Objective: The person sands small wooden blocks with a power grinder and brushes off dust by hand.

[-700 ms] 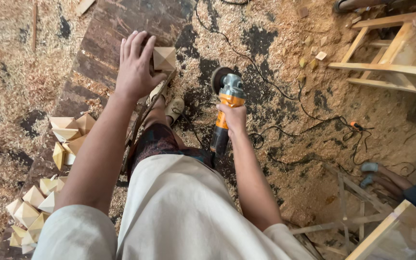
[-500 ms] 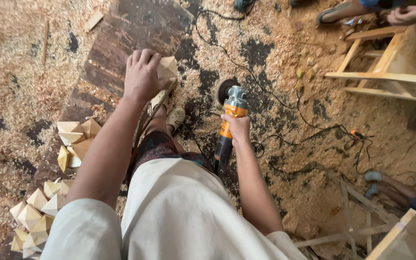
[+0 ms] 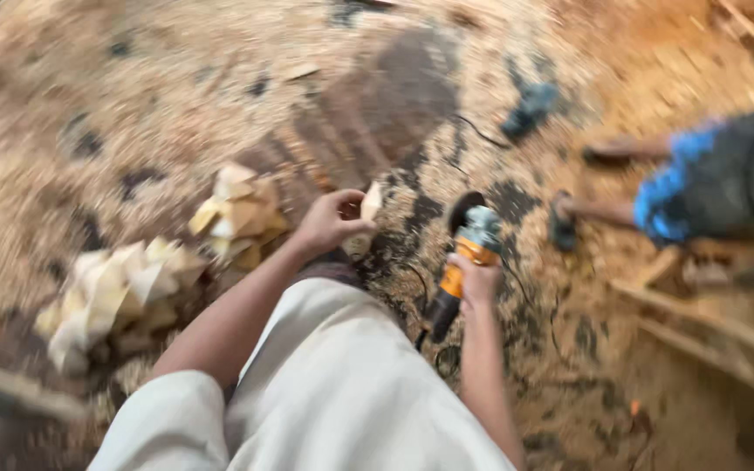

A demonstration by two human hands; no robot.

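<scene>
Grinder, orange-bodied with a grey head, is gripped by the right hand, disc end up-frame, while a pale wooden block is held by the left hand.

The person wears a loose, off-white garment that fills the lower middle of the frame, with short wide sleeves ending above the elbows. Both forearms are bare. The left hand and right hand wear no gloves. The picture is motion-blurred.
</scene>
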